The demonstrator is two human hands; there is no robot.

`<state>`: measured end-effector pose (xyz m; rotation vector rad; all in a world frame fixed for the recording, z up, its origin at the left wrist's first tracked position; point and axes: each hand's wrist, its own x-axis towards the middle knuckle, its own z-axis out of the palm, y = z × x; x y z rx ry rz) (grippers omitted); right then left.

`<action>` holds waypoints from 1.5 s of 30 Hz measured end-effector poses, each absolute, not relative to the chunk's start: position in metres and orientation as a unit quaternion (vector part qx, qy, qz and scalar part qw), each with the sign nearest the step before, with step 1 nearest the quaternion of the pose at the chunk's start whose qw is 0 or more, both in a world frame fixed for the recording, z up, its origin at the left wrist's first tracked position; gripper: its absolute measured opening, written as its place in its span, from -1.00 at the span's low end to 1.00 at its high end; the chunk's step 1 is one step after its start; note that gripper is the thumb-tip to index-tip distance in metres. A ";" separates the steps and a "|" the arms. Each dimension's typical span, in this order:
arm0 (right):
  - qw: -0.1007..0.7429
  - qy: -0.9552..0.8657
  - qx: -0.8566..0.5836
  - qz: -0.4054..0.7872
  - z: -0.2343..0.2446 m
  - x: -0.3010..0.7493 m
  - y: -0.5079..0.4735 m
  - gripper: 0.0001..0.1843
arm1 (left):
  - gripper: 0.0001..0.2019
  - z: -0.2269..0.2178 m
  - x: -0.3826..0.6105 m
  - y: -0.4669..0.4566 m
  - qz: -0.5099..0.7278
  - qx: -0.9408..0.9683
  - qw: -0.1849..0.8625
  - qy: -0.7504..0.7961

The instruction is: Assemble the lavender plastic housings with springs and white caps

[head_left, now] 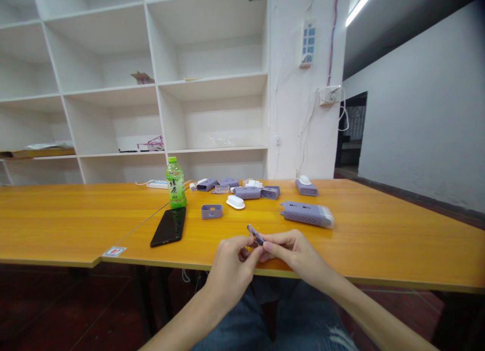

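One thin purple plastic piece (254, 234) sits between the left hand (232, 264) and the right hand (297, 252), both pinching it, right of one green plastic bottle (176, 185); one flat black phone (168, 227) lies just in front of that bottle.

The right hand (297, 250) could pass rightward, before that long lavender plastic case (303, 213); leftward, an upright green plastic bottle (176, 185) obstructs.
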<state>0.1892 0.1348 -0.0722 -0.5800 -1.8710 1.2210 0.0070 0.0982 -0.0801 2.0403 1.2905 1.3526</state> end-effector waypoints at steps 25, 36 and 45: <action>0.441 -0.694 -0.253 0.510 -0.077 0.186 0.140 -0.49 | -0.55 -0.076 0.001 0.111 0.532 0.605 0.433 0.404; 0.457 -0.704 -0.274 0.470 -0.081 0.185 0.143 -0.47 | -0.47 -0.067 -0.010 0.113 0.514 0.563 0.503 0.407; 0.448 -0.689 -0.298 0.485 -0.087 0.185 0.157 -0.39 | -0.55 -0.077 -0.018 0.126 0.541 0.584 0.418 0.437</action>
